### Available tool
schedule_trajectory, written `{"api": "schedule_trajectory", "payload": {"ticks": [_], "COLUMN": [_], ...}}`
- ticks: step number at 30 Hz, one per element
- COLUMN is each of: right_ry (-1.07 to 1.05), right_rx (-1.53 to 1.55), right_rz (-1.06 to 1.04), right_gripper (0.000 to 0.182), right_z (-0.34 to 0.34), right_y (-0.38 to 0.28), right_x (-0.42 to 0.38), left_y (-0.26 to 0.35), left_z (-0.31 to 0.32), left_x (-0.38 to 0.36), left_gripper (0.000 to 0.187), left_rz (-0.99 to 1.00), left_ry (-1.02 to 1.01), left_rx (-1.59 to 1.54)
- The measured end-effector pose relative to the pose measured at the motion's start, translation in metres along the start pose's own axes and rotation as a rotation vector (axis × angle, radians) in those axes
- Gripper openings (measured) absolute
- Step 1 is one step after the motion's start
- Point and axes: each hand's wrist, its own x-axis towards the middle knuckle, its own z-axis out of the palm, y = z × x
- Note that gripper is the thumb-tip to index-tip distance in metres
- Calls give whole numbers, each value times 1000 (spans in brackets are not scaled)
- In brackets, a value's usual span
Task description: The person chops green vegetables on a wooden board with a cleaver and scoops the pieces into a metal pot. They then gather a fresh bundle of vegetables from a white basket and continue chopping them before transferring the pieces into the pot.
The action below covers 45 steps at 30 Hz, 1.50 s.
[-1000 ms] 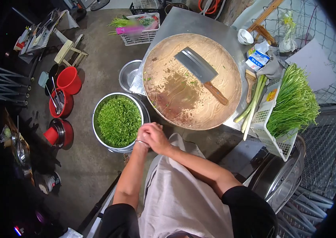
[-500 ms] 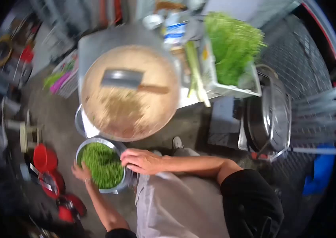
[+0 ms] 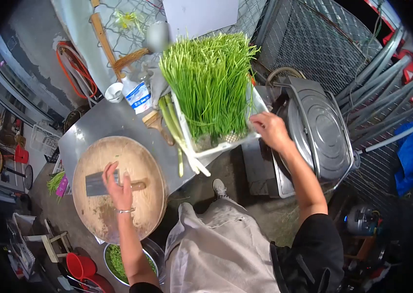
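Over the round wooden board (image 3: 89, 215) my left hand (image 3: 118, 188) hovers, fingers spread and holding nothing. Beneath it a cleaver (image 3: 96, 184) lies flat on the board, its wooden handle pointing right. My right hand (image 3: 269, 128) is at the right edge of a white crate (image 3: 262, 100); its fingers are bent, and whether they grip anything is unclear. Long green chives (image 3: 211, 83) stand upright in the crate. A metal bowl (image 3: 154, 251) of chopped greens (image 3: 117, 259) sits below the board, partly hidden by my left forearm.
Leeks (image 3: 172, 122), a brush (image 3: 155, 122) and a white-blue bag (image 3: 138, 97) lie on the metal table (image 3: 113, 119). A large lidded pot (image 3: 321, 134) stands at the right. Red buckets (image 3: 80, 266) are at the lower left.
Both hands have left the bowl: the left has moved up over the board, the right over to the crate. The view has shifted, with the board and bowl now lower.
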Motion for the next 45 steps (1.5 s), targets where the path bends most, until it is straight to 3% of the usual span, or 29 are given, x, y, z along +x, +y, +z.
{"api": "schedule_trajectory", "payload": {"ticks": [4, 6, 10, 11, 14, 18, 24, 26, 30, 33, 35, 36, 39, 45], "right_ry": [-406, -342, -368, -514, -568, -293, -53, 4, -288, -508, -570, -666, -638, -659], "right_rx": [-354, -481, -560, -544, -447, 68, 192, 346, 256, 238, 271, 274, 305, 208], "right_rz": [-184, -340, -407, -401, -310, -166, -36, 111, 128, -56, -161, -46, -2, 124], "right_gripper": [27, 30, 28, 25, 23, 16, 16, 15, 11, 18, 21, 22, 25, 24], "right_z": [7, 26, 67, 73, 84, 17, -62, -89, -115, -38, 60, 100, 202, 251], "right_y": [92, 109, 144, 152, 175, 142, 88, 66, 20, 20, 35, 28, 18, -4], "right_x": [48, 60, 82, 88, 99, 114, 130, 137, 151, 158, 155, 155, 143, 135], "left_y": [54, 84, 105, 107, 106, 96, 76, 68, 71, 67, 62, 59, 45, 24], "left_z": [90, 127, 171, 177, 186, 184, 197, 206, 207, 206, 198, 193, 178, 150], "left_x": [51, 69, 86, 88, 92, 94, 105, 107, 120, 124, 120, 116, 102, 77], "left_gripper": [39, 39, 38, 39, 38, 35, 30, 29, 28, 27, 26, 25, 25, 26], "left_rz": [58, 65, 101, 116, 105, 91, -6, 11, 19, 5, 1, -10, -33, -112], "left_ry": [-91, -106, -162, -173, -189, -212, -257, -277, -288, -226, -202, -202, -186, -144], "left_rx": [-72, -104, -69, -56, -43, -52, -186, -201, -243, -292, -284, -269, -227, -205]}}
